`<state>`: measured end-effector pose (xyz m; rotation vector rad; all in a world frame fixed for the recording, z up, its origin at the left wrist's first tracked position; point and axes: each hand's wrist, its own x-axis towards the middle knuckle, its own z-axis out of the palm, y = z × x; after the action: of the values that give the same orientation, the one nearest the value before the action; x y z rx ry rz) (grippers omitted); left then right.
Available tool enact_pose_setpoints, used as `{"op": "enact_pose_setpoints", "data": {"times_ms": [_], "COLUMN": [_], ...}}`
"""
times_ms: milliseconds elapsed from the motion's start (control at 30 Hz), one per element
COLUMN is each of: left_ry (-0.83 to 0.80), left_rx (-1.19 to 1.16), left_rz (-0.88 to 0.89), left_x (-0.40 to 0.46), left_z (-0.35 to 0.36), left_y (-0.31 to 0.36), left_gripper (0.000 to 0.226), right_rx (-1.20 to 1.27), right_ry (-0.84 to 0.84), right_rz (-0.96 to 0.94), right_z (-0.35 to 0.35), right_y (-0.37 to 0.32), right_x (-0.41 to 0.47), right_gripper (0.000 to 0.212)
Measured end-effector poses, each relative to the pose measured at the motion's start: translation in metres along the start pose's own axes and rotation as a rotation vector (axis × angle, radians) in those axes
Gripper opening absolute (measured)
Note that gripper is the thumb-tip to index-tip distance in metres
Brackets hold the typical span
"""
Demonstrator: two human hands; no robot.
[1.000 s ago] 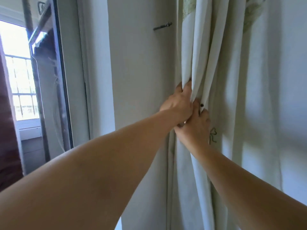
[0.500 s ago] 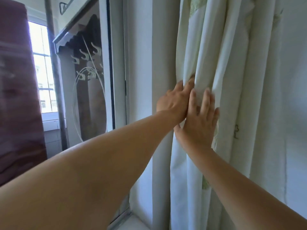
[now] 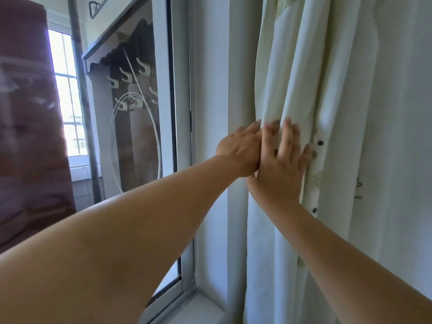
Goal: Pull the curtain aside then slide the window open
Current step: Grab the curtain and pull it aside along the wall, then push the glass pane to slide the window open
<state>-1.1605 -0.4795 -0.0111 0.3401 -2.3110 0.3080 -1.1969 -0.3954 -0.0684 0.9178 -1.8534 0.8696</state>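
You are on the first step: the curtain (image 3: pixel 304 90) is bunched into folds to the right of the window frame (image 3: pixel 184 136), and both hands press on it. Your left hand (image 3: pixel 240 148) lies against the fold nearest the frame; its fingers are hidden in the cloth, so I cannot tell how they stand. Your right hand (image 3: pixel 280 164) is flat and spread wide on the next folds, gripping nothing. The sliding pane (image 3: pixel 140 136) left of the frame looks uncovered. Next, judge the cloth far enough aside, let go, and take hold of the pane's edge to slide it.
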Motion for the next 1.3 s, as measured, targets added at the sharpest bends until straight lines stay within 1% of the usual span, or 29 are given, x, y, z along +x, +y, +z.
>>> {"op": "enact_pose_setpoints", "data": {"times_ms": [100,167,233,267,367,433,567,667,767,867,1067,1300], "left_ry": [0.015,-0.033,-0.053,-0.038,0.004,-0.019,-0.065,-0.127,-0.163,-0.215,-0.284,-0.305], "left_rx": [0.076,0.204,0.368,0.394,0.414,0.532,0.754,0.912,1.02,1.07,1.079,1.091], "left_rz": [0.068,0.11,0.203,0.243,0.29,0.286,0.243,0.14,0.1,0.115,0.121,0.151], "left_x": [-0.009,-0.016,-0.026,-0.032,-0.054,-0.067,-0.081,-0.088,-0.096,-0.102,-0.108,-0.115], "left_z": [-0.008,-0.009,-0.011,-0.014,-0.029,-0.04,-0.06,-0.074,-0.084,-0.091,-0.097,-0.103], "left_y": [-0.015,-0.028,-0.042,-0.049,-0.074,-0.094,-0.122,-0.134,-0.141,-0.144,-0.153,-0.158], "left_gripper": [0.059,0.066,0.073,0.071,0.055,0.051,0.051,0.058,0.064,0.065,0.067,0.069], "right_rx": [0.048,0.09,0.13,0.156,0.269,0.344,0.516,0.579,0.658,0.709,0.769,0.775], "right_ry": [0.079,0.056,0.017,0.008,-0.012,-0.052,-0.239,-0.44,-0.593,-0.662,-0.748,-0.742], "right_rz": [-0.13,-0.165,-0.196,-0.206,-0.222,-0.207,-0.166,-0.129,-0.123,-0.107,0.01,0.101], "right_z": [0.003,0.007,0.013,0.016,0.026,0.033,0.046,0.057,0.066,0.069,0.077,0.082], "right_y": [-0.017,-0.028,-0.036,-0.038,-0.048,-0.057,-0.082,-0.1,-0.116,-0.133,-0.16,-0.179], "right_x": [0.0,-0.002,-0.003,-0.005,-0.012,-0.019,-0.034,-0.044,-0.054,-0.064,-0.071,-0.08], "right_gripper": [0.074,0.072,0.076,0.08,0.088,0.089,0.092,0.095,0.099,0.102,0.107,0.115]}}
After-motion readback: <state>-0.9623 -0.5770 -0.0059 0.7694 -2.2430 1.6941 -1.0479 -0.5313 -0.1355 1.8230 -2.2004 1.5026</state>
